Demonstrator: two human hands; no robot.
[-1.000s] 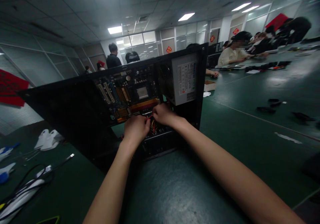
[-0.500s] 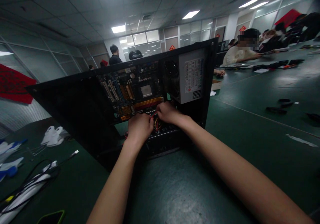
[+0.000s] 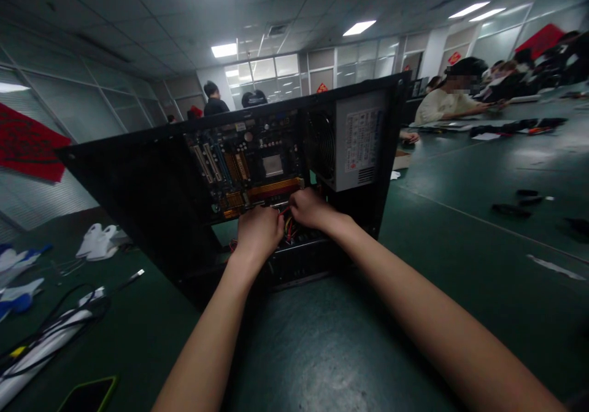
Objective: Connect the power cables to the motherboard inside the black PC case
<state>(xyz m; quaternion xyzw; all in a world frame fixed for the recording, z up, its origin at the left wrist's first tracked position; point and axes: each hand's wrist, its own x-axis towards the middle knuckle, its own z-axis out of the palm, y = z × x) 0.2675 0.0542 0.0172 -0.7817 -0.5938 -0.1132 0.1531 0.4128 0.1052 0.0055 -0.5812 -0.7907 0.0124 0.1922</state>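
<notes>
Head view of an open computer case (image 3: 138,203) standing on a green table (image 3: 322,350), its open side toward the wearer. The left hand (image 3: 258,233) and right hand (image 3: 309,208) met at the lower edge of the motherboard (image 3: 248,167), at about 12 o'clock from the wearer, inside the case. Between them ran a bundle of red and yellow wires (image 3: 288,227), emerging just below the board and beside the power supply (image 3: 354,142), which sat at 2 o'clock from the hands. Both hands were curled, fingers closed toward the wires; the grip of each appeared pinched on a strand or a connector, but the fingertips were hidden by the knuckles, so what each clamped could not be told for certain.

Step in hand, as judged: seating or freeing a cable connector at the board's bottom edge. The next move would call for a steady, straight push or pull along the connector's axis, one hand bracing the wires while the other worked the plug, with care not to flex the board or snag neighbouring leads.

Surroundings: loose black cables (image 3: 50,326) and a phone (image 3: 87,393) lay at 8 o'clock on the table; white objects (image 3: 99,243) at 10 o'clock. Other people (image 3: 451,99) worked at a far table at 2 o'clock, well apart from the case.
</notes>
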